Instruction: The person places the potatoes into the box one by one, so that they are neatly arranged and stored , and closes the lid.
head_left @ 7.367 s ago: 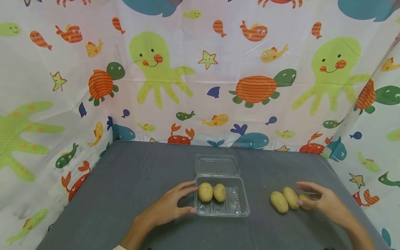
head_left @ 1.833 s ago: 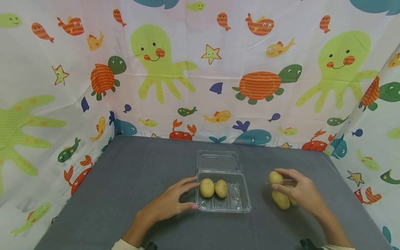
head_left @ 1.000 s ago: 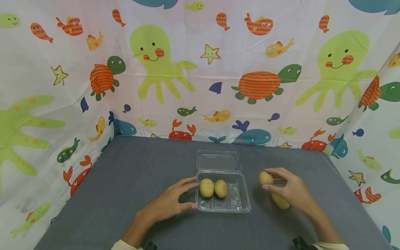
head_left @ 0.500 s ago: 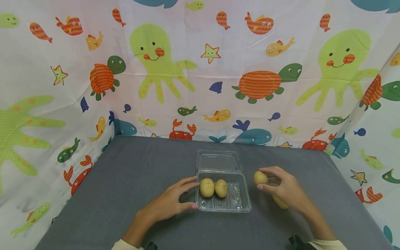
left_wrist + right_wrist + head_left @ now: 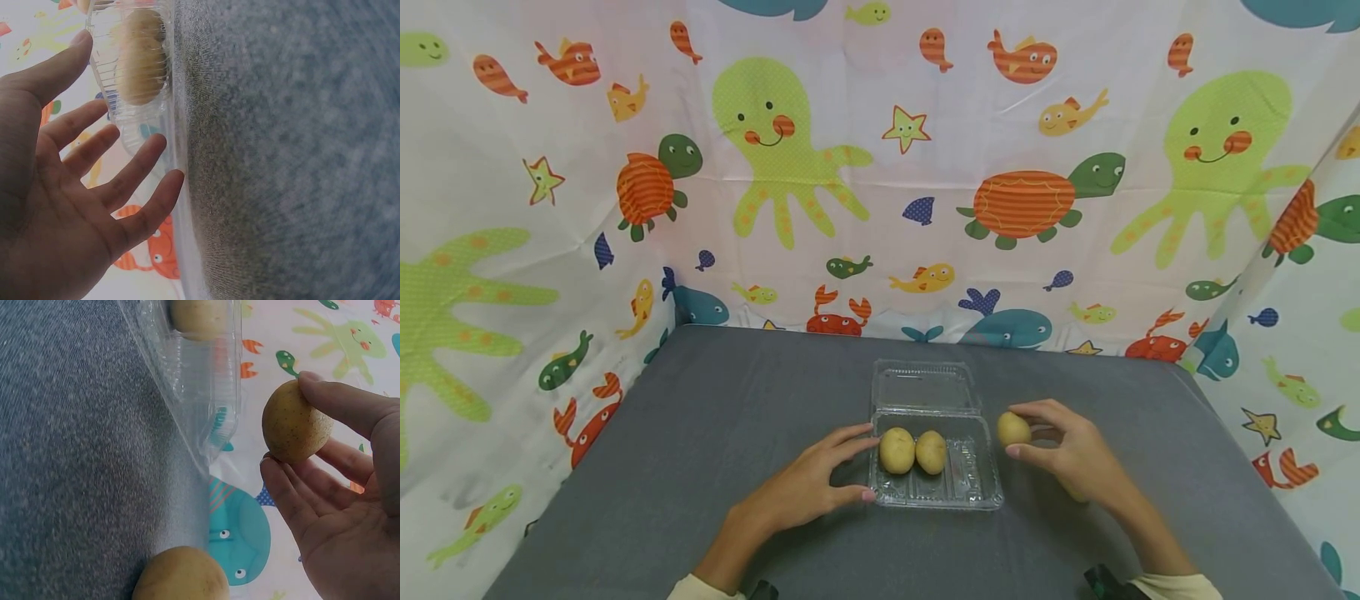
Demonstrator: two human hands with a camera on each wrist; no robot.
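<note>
A clear plastic clamshell container (image 5: 967, 479) lies with its lid (image 5: 923, 390) folded back. Two potatoes, one larger (image 5: 897, 451) and one smaller (image 5: 931, 452), sit side by side in its left half. My left hand (image 5: 808, 492) rests at the container's left side, thumb by the front corner and fingertips at the rim, fingers spread in the left wrist view. Just right of the container, my right hand (image 5: 1075, 454) pinches a potato (image 5: 297, 422) between thumb and fingertips, held above the table. Another potato (image 5: 181, 578) lies on the table, mostly hidden by the right hand in the head view.
A dark grey cloth covers the table (image 5: 760, 400). Behind and along both sides hangs a white curtain (image 5: 865, 192) printed with sea animals.
My right hand has picked a potato from the group of three at the right and carried it left to beside the container. My left hand has stayed at the container's left side.
</note>
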